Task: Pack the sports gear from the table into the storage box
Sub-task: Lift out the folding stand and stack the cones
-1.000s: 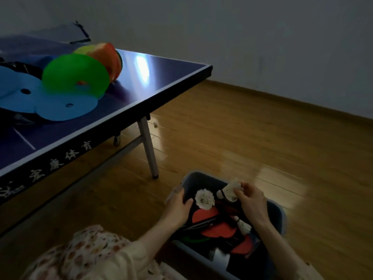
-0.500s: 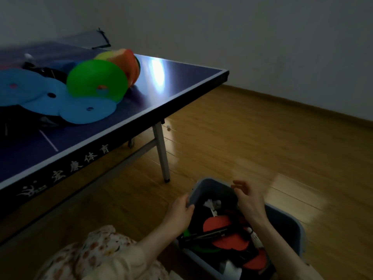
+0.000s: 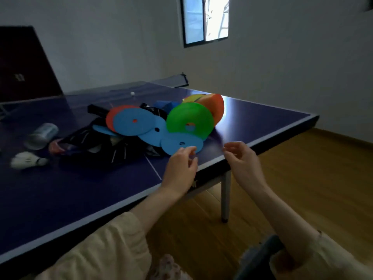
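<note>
While both hands hover empty with fingers loosely curled, we note the left hand nearer, its fingertips at the rim of the nearest blue disc, lying flat just ahead. Our right hand hangs past the table edge. Further discs pile behind; the storage box sits low right, floor between open.

1. A dark blue table-tennis table holds a pile of flat discs: blue discs, a green disc, and an orange disc standing on edge.
2. A white shuttlecock lies at the left.
3. Left hand and right hand hover empty, fingers loosely curled, near the closest blue disc.
</note>
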The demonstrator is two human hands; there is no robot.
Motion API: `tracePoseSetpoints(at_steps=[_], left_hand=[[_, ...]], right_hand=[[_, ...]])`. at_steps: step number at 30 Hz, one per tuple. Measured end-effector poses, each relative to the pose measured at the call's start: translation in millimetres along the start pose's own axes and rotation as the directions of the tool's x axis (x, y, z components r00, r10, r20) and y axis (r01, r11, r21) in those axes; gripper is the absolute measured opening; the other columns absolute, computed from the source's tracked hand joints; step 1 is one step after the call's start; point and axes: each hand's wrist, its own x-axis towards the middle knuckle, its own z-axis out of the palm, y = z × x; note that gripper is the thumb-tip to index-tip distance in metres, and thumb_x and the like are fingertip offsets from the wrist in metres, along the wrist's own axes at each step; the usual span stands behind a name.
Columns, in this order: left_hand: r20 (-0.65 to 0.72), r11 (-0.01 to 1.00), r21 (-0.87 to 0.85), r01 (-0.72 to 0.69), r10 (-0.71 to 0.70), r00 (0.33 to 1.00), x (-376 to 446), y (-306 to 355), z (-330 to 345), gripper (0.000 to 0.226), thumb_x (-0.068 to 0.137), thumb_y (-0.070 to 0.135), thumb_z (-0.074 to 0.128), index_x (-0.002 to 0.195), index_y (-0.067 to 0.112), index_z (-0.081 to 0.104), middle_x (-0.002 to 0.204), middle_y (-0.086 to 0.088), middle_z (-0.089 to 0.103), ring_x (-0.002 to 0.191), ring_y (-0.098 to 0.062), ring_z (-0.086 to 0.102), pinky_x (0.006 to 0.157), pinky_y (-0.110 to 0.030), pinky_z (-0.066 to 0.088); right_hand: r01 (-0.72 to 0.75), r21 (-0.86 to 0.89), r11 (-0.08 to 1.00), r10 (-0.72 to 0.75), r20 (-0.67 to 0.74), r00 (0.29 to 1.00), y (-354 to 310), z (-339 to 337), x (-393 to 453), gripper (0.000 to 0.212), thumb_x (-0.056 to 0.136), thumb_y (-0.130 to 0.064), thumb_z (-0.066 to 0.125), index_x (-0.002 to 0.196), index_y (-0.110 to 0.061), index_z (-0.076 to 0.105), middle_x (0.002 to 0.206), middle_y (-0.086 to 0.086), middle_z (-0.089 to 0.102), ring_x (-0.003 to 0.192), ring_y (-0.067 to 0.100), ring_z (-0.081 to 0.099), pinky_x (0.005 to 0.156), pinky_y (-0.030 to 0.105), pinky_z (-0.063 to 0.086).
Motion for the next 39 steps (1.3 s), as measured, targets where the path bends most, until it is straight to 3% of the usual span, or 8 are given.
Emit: tracePoseSetpoints(at_steps=[6,12,16,26,30,33,36,39], left_hand=[[-0.081,0.982,0.061,0.179,-0.174,0.981,30.1,-73.2,-39.2,0.032,0.096,0.019,0.054,0.127,0.013,0.056,0.118,-0.002,0.056,0.105,-0.016,0.057,0.089,-0.029,0.048],[-0.135,0.921,-0.179,0.347,-0.373,0.918,57.4,-114.1,-46.2,0.038,0.095,0.021,0.054,0.133,0.020,0.051,0.127,-0.004,0.051,0.102,-0.012,0.057,0.080,-0.023,0.045],[-0.170,0.872,-0.325,0.365,-0.434,0.885,72.3,-122.5,-32.0,0.038,0.093,0.026,0.055,0.131,0.024,0.054,0.124,-0.003,0.056,0.103,-0.015,0.059,0.090,-0.035,0.052],[-0.234,0.735,-0.603,0.311,-0.535,0.811,70.8,-121.8,-32.1,0.026,0.093,0.016,0.058,0.119,0.015,0.065,0.098,0.011,0.063,0.089,-0.002,0.061,0.083,-0.025,0.052],[-0.314,0.607,-0.761,0.227,-0.652,0.690,69.1,-126.4,-35.3,0.007,0.087,0.014,0.068,0.094,0.017,0.069,0.094,0.001,0.069,0.086,-0.011,0.066,0.074,-0.027,0.055],[-0.354,0.558,-0.803,0.208,-0.728,0.587,67.0,-129.0,-37.4,0.012,0.085,0.009,0.068,0.086,0.020,0.064,0.091,-0.001,0.067,0.090,-0.019,0.067,0.078,-0.030,0.056],[-0.352,0.520,-0.834,0.186,-0.761,0.545,64.8,-122.6,-43.0,0.025,0.088,0.005,0.062,0.108,0.017,0.055,0.094,0.003,0.062,0.089,-0.014,0.064,0.077,-0.029,0.054],[-0.296,0.459,-0.873,0.164,-0.767,0.570,63.4,-121.8,-46.1,0.057,0.089,0.004,0.057,0.140,0.016,0.035,0.099,0.006,0.060,0.091,-0.009,0.062,0.081,-0.028,0.053]], right_hand=[[0.039,-0.235,0.971,-0.020,0.081,0.997,-14.3,60.2,64.8,0.036,0.088,-0.018,0.067,0.122,-0.011,0.060,0.114,0.003,0.067,0.104,0.019,0.063,0.087,0.031,0.050],[-0.091,-0.469,0.879,0.153,0.096,0.984,18.1,106.1,107.4,0.064,0.086,-0.040,0.068,0.135,-0.007,0.042,0.133,0.016,0.056,0.122,0.037,0.051,0.099,0.046,0.043],[-0.061,-0.630,0.774,0.141,0.078,0.987,33.2,116.8,112.6,0.071,0.086,-0.055,0.060,0.137,-0.013,0.037,0.134,0.013,0.054,0.122,0.037,0.046,0.098,0.047,0.036],[-0.088,-0.502,0.860,0.155,0.093,0.984,32.1,109.2,111.7,0.078,0.079,-0.025,0.072,0.147,-0.019,0.034,0.136,0.013,0.042,0.122,0.035,0.048,0.104,0.048,0.040],[-0.075,-0.359,0.930,0.109,0.077,0.991,29.8,106.2,105.8,0.081,0.078,-0.008,0.066,0.150,-0.014,0.032,0.126,0.013,0.050,0.106,0.031,0.057,0.094,0.044,0.050],[-0.040,-0.310,0.950,0.064,0.066,0.996,24.3,102.9,103.7,0.065,0.080,-0.011,0.065,0.143,-0.013,0.046,0.108,-0.003,0.063,0.100,0.025,0.063,0.086,0.041,0.053],[-0.029,-0.315,0.949,0.057,0.082,0.995,21.5,101.8,101.6,0.038,0.089,-0.024,0.063,0.126,-0.018,0.063,0.093,-0.006,0.066,0.091,0.017,0.064,0.077,0.033,0.052],[-0.022,-0.331,0.943,0.049,0.073,0.996,23.5,102.8,102.2,0.026,0.090,-0.028,0.063,0.115,-0.018,0.065,0.088,-0.005,0.068,0.087,0.016,0.065,0.075,0.034,0.052]])
